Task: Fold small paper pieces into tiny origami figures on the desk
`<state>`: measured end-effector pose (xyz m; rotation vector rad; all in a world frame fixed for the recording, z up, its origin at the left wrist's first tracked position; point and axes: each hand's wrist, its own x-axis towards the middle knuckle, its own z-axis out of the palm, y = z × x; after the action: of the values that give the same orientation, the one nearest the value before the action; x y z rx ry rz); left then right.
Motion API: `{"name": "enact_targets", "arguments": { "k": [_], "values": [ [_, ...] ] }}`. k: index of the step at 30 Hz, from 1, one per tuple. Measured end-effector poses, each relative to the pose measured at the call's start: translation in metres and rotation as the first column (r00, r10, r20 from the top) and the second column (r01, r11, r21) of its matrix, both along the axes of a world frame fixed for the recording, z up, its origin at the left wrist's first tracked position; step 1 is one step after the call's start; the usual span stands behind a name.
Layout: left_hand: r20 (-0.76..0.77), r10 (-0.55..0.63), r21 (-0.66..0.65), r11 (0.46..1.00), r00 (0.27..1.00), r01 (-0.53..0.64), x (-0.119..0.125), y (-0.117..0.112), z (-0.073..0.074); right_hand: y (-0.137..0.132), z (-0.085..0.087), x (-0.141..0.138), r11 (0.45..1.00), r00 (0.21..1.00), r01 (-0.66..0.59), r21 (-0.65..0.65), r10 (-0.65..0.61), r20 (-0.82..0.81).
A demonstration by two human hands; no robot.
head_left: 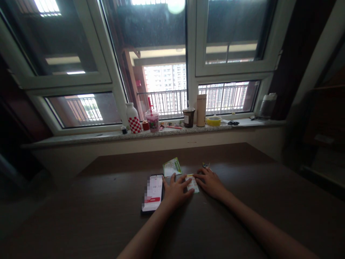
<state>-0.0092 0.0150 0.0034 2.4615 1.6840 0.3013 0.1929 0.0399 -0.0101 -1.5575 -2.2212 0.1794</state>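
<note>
My left hand (176,190) lies palm down on the table with its fingers spread, and its fingertips rest on the left edge of a small white packet or slip (193,186). From the other side my right hand (211,182) reaches in, fingers stretched out and the index fingertip at the slip's upper right edge. A phone (153,194) with a lit screen and a red button lies just left of my left hand. Beyond that hand is a flat white and green packet (172,168). A small dark and yellow scrap (206,166) sticks out past my right fingers, partly hidden.
The brown table (107,223) extends to a windowsill (172,131). Along the sill stand a checkered bottle (134,118), a pink cup with a straw (152,120), a dark cup (188,118), a tan flask (201,110), yellow tape (214,121) and a clear jug (267,106).
</note>
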Motion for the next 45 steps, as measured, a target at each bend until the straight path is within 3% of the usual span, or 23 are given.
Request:
{"name": "enact_targets", "arguments": {
  "k": [10,19,25,45],
  "values": [
    [-0.018,0.007,0.011,1.000,1.000,-0.007,0.001,-0.002,0.001,-0.003,0.001,-0.007,0.998,0.994,0.057,0.027,-0.059,0.092],
    [-0.005,-0.002,-0.001,1.000,1.000,0.002,0.000,0.000,-0.001,0.003,-0.006,-0.003,0.996,0.998,0.054,0.078,-0.056,0.035],
    [-0.020,-0.003,-0.011,1.000,1.000,0.003,0.000,0.000,0.001,0.006,-0.003,-0.005,0.997,0.996,0.074,0.031,-0.075,0.040],
    [-0.024,0.007,-0.011,1.000,1.000,-0.007,0.001,-0.003,0.003,0.008,0.002,0.016,0.983,0.990,-0.136,-0.119,0.139,0.016]
  ]
}}
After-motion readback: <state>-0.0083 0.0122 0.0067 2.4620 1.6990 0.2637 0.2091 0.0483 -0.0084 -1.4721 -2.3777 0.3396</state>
